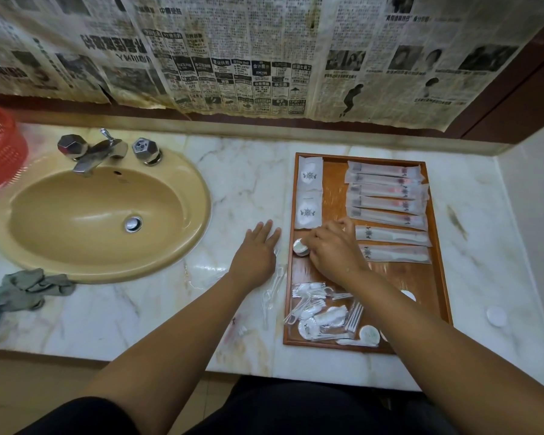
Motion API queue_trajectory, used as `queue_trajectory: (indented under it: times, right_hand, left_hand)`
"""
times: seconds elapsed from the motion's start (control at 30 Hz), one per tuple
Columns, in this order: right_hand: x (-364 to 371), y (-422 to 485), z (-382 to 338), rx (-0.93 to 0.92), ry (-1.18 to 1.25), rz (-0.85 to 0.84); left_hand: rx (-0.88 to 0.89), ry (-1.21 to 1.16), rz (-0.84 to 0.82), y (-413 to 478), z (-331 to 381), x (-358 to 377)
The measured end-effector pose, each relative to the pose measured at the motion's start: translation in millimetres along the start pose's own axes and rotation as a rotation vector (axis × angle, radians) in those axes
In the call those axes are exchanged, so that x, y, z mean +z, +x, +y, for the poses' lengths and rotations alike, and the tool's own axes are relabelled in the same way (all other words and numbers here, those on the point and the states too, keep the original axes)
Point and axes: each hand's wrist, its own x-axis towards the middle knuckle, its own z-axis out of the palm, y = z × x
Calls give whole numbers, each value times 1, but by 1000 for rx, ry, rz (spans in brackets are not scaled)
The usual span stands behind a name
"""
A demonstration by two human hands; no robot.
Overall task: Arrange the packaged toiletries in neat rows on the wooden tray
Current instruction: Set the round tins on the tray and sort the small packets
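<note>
Shows bare forearms from left hand (256,255) and right hand (335,254) back past the elbows. Wears a black sleeve (85,416) on the left upper arm, plus more black clothing (311,406) between the arms.

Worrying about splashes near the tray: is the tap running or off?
Off. No stream falls from the tap into the sink, and no water pools around its drain.

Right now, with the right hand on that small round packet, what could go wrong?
The right hand grips the round packet close beside the long sachets; its knuckles could nudge that row askew. The forearm crosses above the loose pile and may scatter it. Clear plastic pieces lie off the tray on the counter, easily overlooked.
</note>
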Motion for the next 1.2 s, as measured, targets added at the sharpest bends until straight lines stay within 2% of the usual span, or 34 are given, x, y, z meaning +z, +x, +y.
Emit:
queue_trajectory:
  times: [0.13, 0.33, 0.5, 0.97, 1.2]
  right_hand:
    - [-2, 0, -1, 29, -33, -132]
    - [-11, 6, -6, 87, -34, -161]
    - [-9, 13, -9, 84, -75, -266]
    - [-6, 19, -6, 70, -91, -221]
    - [-4, 27, -5, 24, -91, -339]
  left_hand:
    - [-1, 1, 3, 0, 0, 0]
    - [5, -23, 11, 1, -1, 2]
    - [3, -24, 12, 0, -1, 2]
    - [11, -12, 13, -1, 1, 0]
    - [8, -19, 7, -1, 1, -1]
